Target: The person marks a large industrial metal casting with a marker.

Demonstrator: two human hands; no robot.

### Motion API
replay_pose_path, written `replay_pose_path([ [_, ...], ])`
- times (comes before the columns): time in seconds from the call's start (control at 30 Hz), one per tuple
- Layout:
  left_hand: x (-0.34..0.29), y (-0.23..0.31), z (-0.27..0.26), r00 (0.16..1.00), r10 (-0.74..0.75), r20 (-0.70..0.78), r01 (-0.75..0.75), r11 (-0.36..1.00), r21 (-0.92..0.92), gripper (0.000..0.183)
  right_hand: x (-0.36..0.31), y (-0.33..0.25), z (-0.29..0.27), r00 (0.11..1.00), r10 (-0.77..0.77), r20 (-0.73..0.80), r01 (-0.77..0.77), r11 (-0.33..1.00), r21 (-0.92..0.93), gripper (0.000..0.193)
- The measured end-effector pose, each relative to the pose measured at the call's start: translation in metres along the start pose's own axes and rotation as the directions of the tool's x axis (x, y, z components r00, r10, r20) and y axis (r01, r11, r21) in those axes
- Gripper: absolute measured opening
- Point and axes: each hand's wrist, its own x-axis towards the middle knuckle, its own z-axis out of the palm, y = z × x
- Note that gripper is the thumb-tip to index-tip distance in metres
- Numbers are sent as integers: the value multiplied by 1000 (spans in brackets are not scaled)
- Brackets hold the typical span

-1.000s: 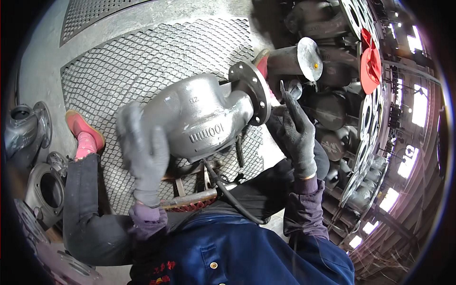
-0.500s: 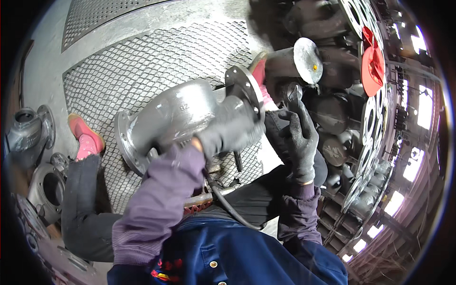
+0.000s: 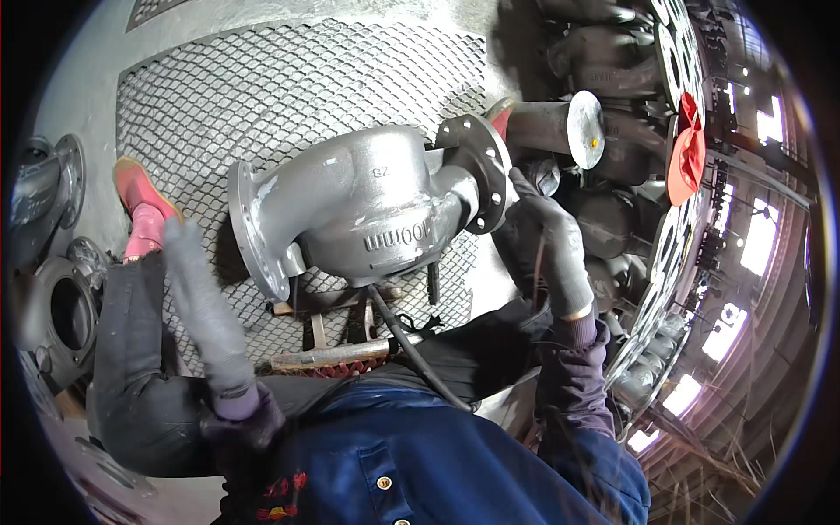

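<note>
A large silver-grey cast valve body [image 3: 363,206] with a round drilled flange at each end is propped in front of me, raised lettering on its side. My left hand [image 3: 203,302], in a grey glove, is off the valve body, over the mesh between its left flange [image 3: 255,236] and my left leg; motion smears its fingers. My right hand [image 3: 556,241], also gloved, is beside the right flange [image 3: 483,175]. Its fingers are stretched out, the tips by the flange rim; whether they touch it I cannot tell. A dark hose [image 3: 407,341] runs below the valve body toward my lap.
Expanded metal mesh [image 3: 297,87] covers the floor. More grey castings [image 3: 66,315] stand at the left. On the right are a flanged pipe piece [image 3: 584,131], stacked castings [image 3: 604,219] and a red cap [image 3: 688,162]. A metal bar [image 3: 328,356] lies before my lap.
My left hand has left the valve body's right part and swung left past its left flange. My right hand has come to the right flange. The whole view has shifted slightly.
</note>
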Motion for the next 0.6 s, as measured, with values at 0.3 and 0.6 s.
replay_pose_path([
  [0.3,-8,-71,31,996,35,85,-45,992,121,63,33,-10,7,955,-122,271,243,847,-473,21],
  [0.6,-11,-82,30,989,-147,22,147,989,23,60,38,-8,28,942,-21,335,249,712,-656,20],
])
